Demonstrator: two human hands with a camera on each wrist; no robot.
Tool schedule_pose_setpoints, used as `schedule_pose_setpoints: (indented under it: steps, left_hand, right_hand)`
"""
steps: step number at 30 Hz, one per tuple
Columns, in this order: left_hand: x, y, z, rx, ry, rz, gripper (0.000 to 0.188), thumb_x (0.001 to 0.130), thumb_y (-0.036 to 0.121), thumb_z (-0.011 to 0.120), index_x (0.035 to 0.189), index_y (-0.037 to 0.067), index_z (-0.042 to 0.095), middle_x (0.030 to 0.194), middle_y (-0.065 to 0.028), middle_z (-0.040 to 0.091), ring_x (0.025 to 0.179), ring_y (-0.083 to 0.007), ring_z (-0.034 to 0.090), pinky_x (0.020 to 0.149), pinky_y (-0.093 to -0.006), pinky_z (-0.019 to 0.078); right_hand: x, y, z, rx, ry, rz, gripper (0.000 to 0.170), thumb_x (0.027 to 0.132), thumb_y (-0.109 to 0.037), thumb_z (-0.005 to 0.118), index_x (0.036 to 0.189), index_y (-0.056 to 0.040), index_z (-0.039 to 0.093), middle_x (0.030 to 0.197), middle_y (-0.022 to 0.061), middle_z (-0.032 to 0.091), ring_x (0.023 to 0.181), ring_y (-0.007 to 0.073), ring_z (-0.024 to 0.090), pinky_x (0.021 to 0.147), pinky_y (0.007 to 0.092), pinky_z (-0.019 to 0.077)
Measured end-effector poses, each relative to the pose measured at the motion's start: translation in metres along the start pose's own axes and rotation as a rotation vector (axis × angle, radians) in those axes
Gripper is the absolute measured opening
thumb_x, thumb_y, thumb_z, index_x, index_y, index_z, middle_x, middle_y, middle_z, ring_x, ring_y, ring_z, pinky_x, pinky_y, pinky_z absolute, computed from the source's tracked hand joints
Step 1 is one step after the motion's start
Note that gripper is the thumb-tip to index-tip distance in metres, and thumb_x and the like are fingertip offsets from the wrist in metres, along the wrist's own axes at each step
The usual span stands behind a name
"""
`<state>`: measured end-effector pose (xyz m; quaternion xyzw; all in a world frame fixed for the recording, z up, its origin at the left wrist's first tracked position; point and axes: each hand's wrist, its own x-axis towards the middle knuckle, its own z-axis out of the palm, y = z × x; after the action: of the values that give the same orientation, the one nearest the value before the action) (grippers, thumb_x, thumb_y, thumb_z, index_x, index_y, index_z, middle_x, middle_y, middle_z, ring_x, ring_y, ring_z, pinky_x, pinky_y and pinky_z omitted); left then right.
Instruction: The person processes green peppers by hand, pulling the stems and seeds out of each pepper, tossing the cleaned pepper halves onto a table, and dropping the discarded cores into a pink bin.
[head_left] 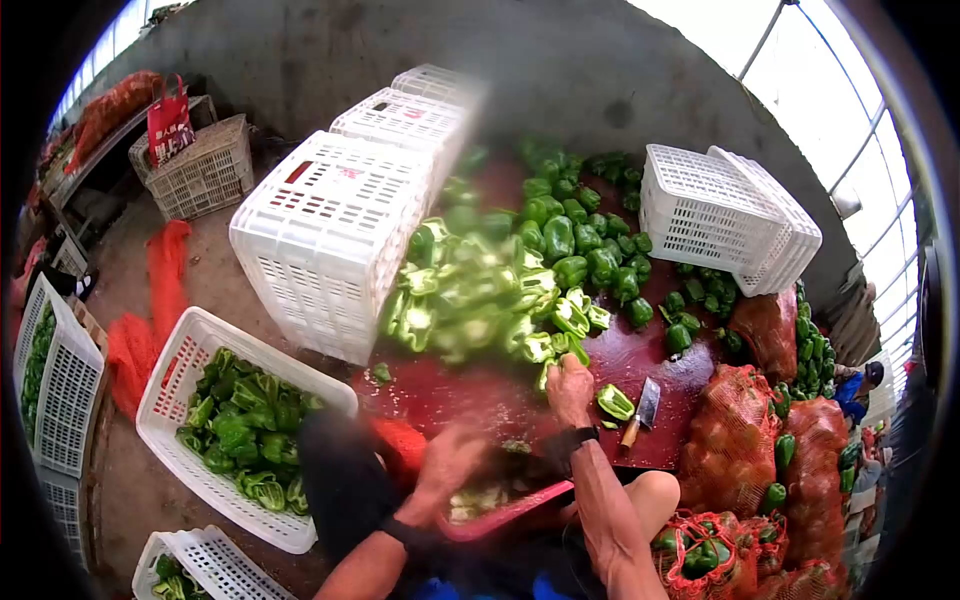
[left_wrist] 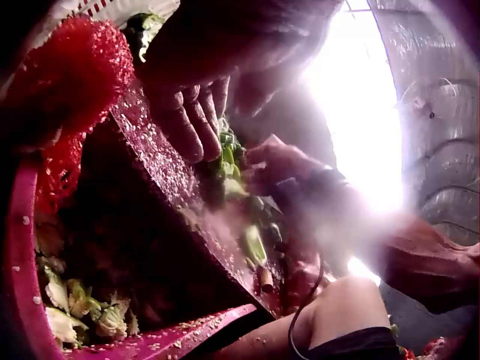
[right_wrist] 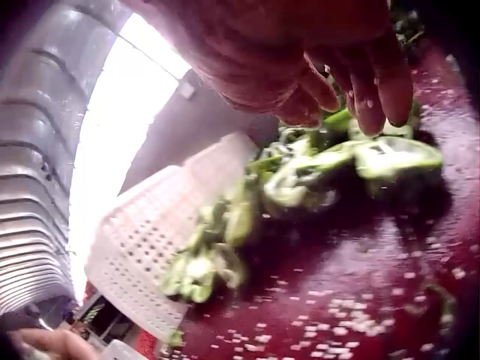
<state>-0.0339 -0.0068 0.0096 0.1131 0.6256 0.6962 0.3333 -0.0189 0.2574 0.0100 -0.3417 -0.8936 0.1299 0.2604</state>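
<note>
Evidently, halved green peppers are being handled at a dark red table, where a pale green heap of cut peppers is spread across the near left part. The right hand is held at the near edge of that heap; its grip is loosely spread, the fingers being pointed at a pepper half directly below them. Whether that half is touched cannot be told.

The left hand is blurred in the head view, above a pink tub in which pale pepper scraps are held; in the left wrist view its grip is seen relaxed, with the fingers nearly straight.

Just right of the right hand, another pepper half is laid beside a knife. Whole peppers are piled behind the cut ones. White crates are lined up on the heap's left, more cut peppers are gathered in a crate near the person's left leg, and filled net bags are stood on the right.
</note>
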Motion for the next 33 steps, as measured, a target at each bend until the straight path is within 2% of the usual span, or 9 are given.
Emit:
schedule_pose_setpoints:
  steps: [4,7,11,14,17,24,27,30,33]
  left_hand:
    - [-0.004,0.001,0.004,0.006,-0.019,-0.060,0.025,0.090,0.013,0.066,0.111,-0.001,0.068,0.091,-0.0079,0.070,0.072,-0.0136,0.065,0.064,-0.0281,0.0538]
    - [-0.003,-0.002,0.001,0.017,-0.025,-0.054,0.021,0.091,0.013,0.065,0.108,-0.001,0.063,0.086,-0.0079,0.067,0.070,-0.0141,0.066,0.060,-0.0280,0.0535]
    - [-0.002,-0.001,0.001,0.046,-0.022,-0.089,0.020,0.092,0.013,0.064,0.106,-0.001,0.061,0.084,-0.0081,0.066,0.069,-0.0146,0.067,0.058,-0.0280,0.0536]
    - [0.000,-0.004,0.001,0.080,-0.034,-0.088,0.020,0.092,0.013,0.064,0.106,-0.001,0.061,0.084,-0.0083,0.066,0.069,-0.0144,0.067,0.059,-0.0279,0.0536]
    - [0.000,-0.005,0.000,0.067,-0.027,-0.077,0.020,0.091,0.012,0.064,0.106,-0.001,0.061,0.083,-0.0081,0.066,0.069,-0.0143,0.066,0.059,-0.0275,0.0535]
    - [0.000,-0.009,-0.001,0.072,-0.012,-0.098,0.019,0.091,0.012,0.064,0.105,-0.001,0.061,0.083,-0.0082,0.066,0.069,-0.0142,0.066,0.060,-0.0287,0.0534]
    - [-0.003,-0.006,-0.001,0.067,-0.014,-0.100,0.019,0.092,0.012,0.064,0.105,-0.001,0.061,0.084,-0.0082,0.066,0.069,-0.0146,0.066,0.060,-0.0295,0.0536]
    - [0.000,-0.003,-0.002,0.048,-0.024,-0.098,0.020,0.093,0.013,0.063,0.107,-0.001,0.061,0.086,-0.0084,0.066,0.070,-0.0158,0.066,0.061,-0.0296,0.0538]
    - [0.007,-0.016,-0.004,-0.045,0.006,-0.092,0.022,0.095,0.013,0.060,0.112,-0.001,0.059,0.090,-0.0091,0.066,0.074,-0.0169,0.066,0.063,-0.0294,0.0543]
  right_hand:
    - [-0.018,0.037,0.018,-0.123,0.023,0.013,0.016,0.078,-0.018,0.063,0.085,-0.0035,0.061,0.079,0.0193,0.064,0.080,0.0402,0.063,0.073,0.0507,0.0506]
    - [-0.021,0.032,0.024,-0.230,-0.096,-0.158,0.020,0.076,-0.019,0.065,0.089,-0.0049,0.063,0.091,0.0181,0.066,0.088,0.0395,0.063,0.076,0.0499,0.0526]
    - [-0.019,0.025,0.014,-0.100,-0.215,-0.169,0.026,0.074,-0.024,0.069,0.091,-0.0054,0.064,0.096,0.0186,0.065,0.091,0.0396,0.064,0.078,0.0491,0.0537]
    - [-0.024,0.014,0.018,-0.231,-0.237,-0.095,0.032,0.075,-0.031,0.071,0.089,-0.0027,0.064,0.092,0.0222,0.067,0.087,0.0419,0.066,0.077,0.0524,0.0535]
    - [-0.021,-0.009,0.002,-0.144,-0.305,0.107,0.042,0.074,-0.038,0.074,0.088,-0.0005,0.063,0.086,0.0255,0.069,0.084,0.0444,0.068,0.076,0.0555,0.0529]
    - [-0.045,-0.017,0.022,-0.105,-0.111,0.335,0.046,0.070,-0.039,0.078,0.090,0.0004,0.064,0.084,0.0250,0.070,0.083,0.0461,0.067,0.074,0.0540,0.0527]
    - [-0.054,-0.004,0.033,0.080,-0.046,0.271,0.040,0.072,-0.035,0.075,0.089,-0.0003,0.064,0.079,0.0224,0.068,0.075,0.0417,0.067,0.070,0.0504,0.0528]
    - [-0.060,0.010,0.058,0.208,-0.024,0.289,0.035,0.073,-0.030,0.073,0.087,-0.0004,0.063,0.073,0.0162,0.066,0.066,0.0302,0.063,0.066,0.0430,0.0525]
    - [-0.068,0.014,0.052,0.887,-0.339,0.556,0.028,0.073,-0.022,0.073,0.088,-0.0004,0.064,0.073,0.0095,0.065,0.065,0.0173,0.059,0.062,0.0347,0.0514]
